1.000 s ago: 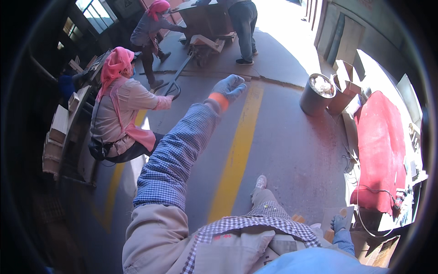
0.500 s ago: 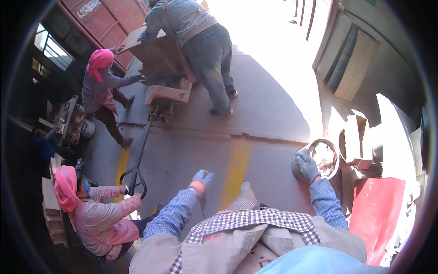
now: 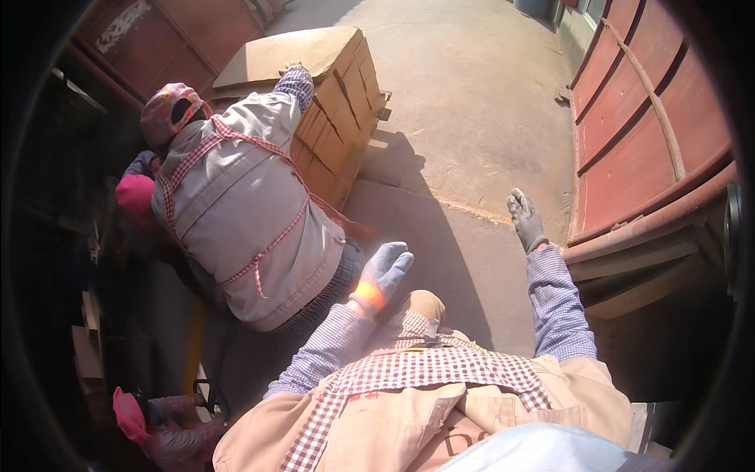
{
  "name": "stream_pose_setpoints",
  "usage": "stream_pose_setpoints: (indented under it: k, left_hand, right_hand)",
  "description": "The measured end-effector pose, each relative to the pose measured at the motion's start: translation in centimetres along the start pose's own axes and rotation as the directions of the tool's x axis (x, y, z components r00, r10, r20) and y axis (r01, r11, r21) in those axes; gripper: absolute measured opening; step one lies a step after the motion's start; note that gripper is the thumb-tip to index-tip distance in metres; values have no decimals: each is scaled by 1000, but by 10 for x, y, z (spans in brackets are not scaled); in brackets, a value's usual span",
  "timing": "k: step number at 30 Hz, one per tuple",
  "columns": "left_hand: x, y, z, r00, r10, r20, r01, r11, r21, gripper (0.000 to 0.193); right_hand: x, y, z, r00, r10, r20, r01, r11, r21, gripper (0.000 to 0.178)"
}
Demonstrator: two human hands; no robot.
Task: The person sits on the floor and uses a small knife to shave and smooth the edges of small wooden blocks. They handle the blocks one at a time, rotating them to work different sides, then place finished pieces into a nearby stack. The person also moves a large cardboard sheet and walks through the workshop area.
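Note:
My left hand, in a blue-grey glove with an orange cuff, hangs in front of me with fingers and thumb apart, holding nothing. It is close beside the back of a co-worker in a grey jacket with red checked straps. My right hand, in a grey glove, reaches forward over the concrete near a red metal door. Its fingers look stretched out and nothing shows in them. Beyond the co-worker stands a tall load of brown cardboard-like blocks, with the co-worker's gloved hand resting on top.
At the left edge, another person in a pink head covering is partly hidden behind the co-worker. A third person holds a dark handle at the lower left. Sunlit concrete stretches ahead; a red metal wall stands at the far left.
I have moved forward to the doorway, and the co-worker and load now appear much nearer. My right hand has left the round bucket, which is out of view. The person at the handle is farther behind.

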State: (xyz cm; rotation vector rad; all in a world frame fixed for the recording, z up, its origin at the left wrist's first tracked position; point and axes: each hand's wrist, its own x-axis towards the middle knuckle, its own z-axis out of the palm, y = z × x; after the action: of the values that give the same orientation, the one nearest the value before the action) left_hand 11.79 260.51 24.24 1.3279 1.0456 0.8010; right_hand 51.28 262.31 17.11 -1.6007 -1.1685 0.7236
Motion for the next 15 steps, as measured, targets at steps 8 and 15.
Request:
stream_pose_setpoints:
  k: [8, 15]
  left_hand:
    - [482, 120, -98, 805, 386, -451, -154, 870, 469, 66]
    - [909, 167, -254, 579, -165, -799, 722, 559, 408, 85]
  right_hand:
    - [365, -60, 89, 854, 300, 425, -194, 942, -275, 54]
    - [674, 91, -1, 711, 681, 178, -611, 723, -322, 54]
